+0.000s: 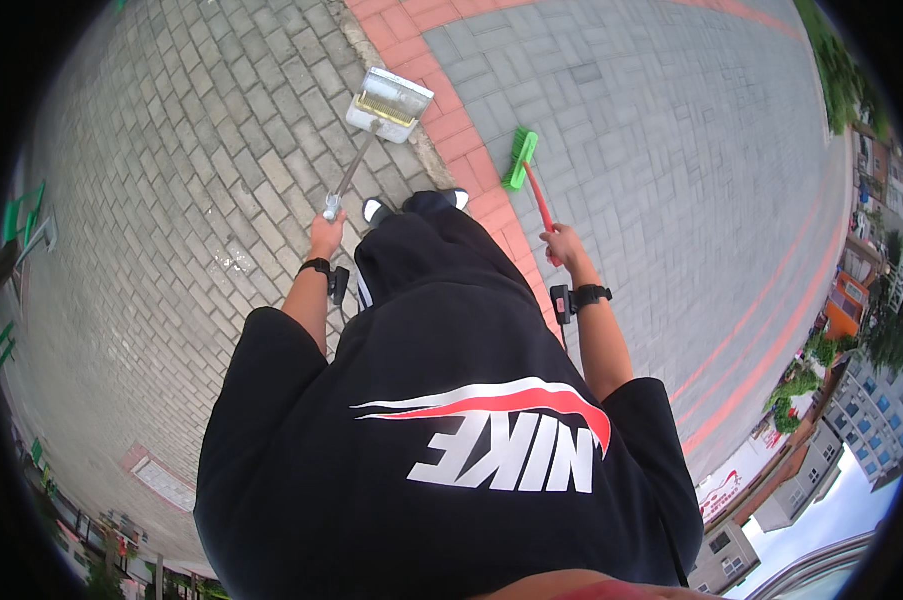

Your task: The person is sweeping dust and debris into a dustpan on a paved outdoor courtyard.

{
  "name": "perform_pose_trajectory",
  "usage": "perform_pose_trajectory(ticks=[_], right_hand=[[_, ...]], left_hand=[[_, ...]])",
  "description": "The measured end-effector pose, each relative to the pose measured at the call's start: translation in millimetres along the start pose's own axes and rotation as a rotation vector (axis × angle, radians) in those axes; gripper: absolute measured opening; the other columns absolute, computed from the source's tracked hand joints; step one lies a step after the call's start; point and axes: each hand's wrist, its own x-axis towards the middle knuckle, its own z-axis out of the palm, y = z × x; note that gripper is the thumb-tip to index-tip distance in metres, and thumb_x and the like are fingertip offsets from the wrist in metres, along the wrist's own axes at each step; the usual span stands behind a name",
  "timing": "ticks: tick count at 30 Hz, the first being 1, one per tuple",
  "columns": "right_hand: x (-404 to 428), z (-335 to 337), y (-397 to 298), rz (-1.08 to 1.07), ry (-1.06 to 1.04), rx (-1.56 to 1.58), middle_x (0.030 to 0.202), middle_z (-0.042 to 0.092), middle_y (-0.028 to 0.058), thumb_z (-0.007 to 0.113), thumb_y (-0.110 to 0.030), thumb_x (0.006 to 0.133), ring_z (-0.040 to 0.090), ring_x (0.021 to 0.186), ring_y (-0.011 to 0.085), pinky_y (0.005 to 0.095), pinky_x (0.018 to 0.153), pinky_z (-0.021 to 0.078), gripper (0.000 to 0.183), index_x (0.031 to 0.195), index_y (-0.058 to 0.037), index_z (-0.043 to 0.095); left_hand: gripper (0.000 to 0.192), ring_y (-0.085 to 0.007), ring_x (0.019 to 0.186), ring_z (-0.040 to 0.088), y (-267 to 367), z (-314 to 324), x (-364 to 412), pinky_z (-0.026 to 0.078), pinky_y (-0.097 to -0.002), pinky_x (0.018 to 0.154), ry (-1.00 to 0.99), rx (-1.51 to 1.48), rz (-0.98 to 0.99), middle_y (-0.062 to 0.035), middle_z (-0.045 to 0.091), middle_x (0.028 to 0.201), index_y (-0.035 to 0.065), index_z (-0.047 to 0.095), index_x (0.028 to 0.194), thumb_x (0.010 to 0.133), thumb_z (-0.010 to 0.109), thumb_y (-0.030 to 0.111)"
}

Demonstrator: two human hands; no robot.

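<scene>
My left hand is closed on the upper end of the grey handle of a long-handled dustpan. The dustpan is whitish, with a row of yellow comb teeth across it, and lies just beyond my feet at the kerb's edge. On the other side, my right hand grips the red handle of a broom. Its head has bright green bristles and is over the grey pavers, right of the red brick band. Dustpan and broom head are apart. Both wrists carry black straps with small devices.
A raised stone edge and a red brick band run between tan pavers and grey pavers. Green metal frames stand at the far left. Buildings and shrubs line the right rim.
</scene>
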Motion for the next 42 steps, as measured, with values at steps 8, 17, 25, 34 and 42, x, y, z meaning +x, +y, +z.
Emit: perform_pose_trajectory(ticks=[8, 17, 25, 34, 42], right_hand=[[2, 12, -2, 0.008, 0.021, 0.001, 0.057, 0.056, 0.0093, 0.06, -0.016, 0.082, 0.055, 0.044, 0.0173, 0.0309, 0.04, 0.044, 0.03, 0.1, 0.0084, 0.056], [0, 17, -3, 0.009, 0.052, -0.005, 0.06, 0.058, 0.0106, 0.059, -0.019, 0.082, 0.057, 0.046, 0.0176, 0.0319, 0.043, 0.0467, 0.031, 0.097, 0.0071, 0.057], [1, 17, 3, 0.025, 0.06, 0.027, 0.06, 0.058, 0.0107, 0.06, -0.018, 0.082, 0.057, 0.047, 0.0183, 0.0324, 0.044, 0.0485, 0.031, 0.102, 0.0058, 0.057], [0, 10, 7, 0.032, 0.075, -0.015, 0.061, 0.058, 0.0109, 0.059, -0.017, 0.082, 0.056, 0.046, 0.0177, 0.0326, 0.043, 0.0475, 0.039, 0.112, 0.0068, 0.056], [-13, 9, 12, 0.086, 0.089, -0.022, 0.061, 0.058, 0.0118, 0.059, -0.016, 0.079, 0.058, 0.047, 0.019, 0.0335, 0.04, 0.0471, 0.051, 0.125, 0.005, 0.051]], left_hand=[[0.041, -0.0392, 0.093, 0.059, 63, -24, 0, 0.047, -0.0464, 0.08, -0.139, 0.313, 0.193, -0.0221, 0.065, 0.095, 0.0067, 0.066, 0.098, 0.083, 0.063, 0.045], [0.037, -0.038, 0.088, 0.06, 126, -34, 22, 0.048, -0.0458, 0.075, -0.439, 0.636, 0.521, -0.0158, 0.066, 0.09, 0.0122, 0.066, 0.088, 0.081, 0.062, 0.048], [0.022, -0.0359, 0.084, 0.062, 116, -16, 18, 0.05, -0.0474, 0.073, -0.401, 0.819, 0.622, -0.0133, 0.066, 0.086, 0.0182, 0.066, 0.088, 0.078, 0.066, 0.038], [0.02, -0.0363, 0.075, 0.064, 162, -17, 9, 0.05, -0.0479, 0.066, -0.129, 0.695, 0.676, -0.0144, 0.066, 0.078, 0.0096, 0.059, 0.09, 0.078, 0.066, 0.024], [0.019, -0.0294, 0.068, 0.065, 150, 11, -11, 0.052, -0.0418, 0.057, -0.076, 0.694, 0.888, -0.0081, 0.065, 0.073, 0.0119, 0.054, 0.089, 0.073, 0.064, 0.017]])
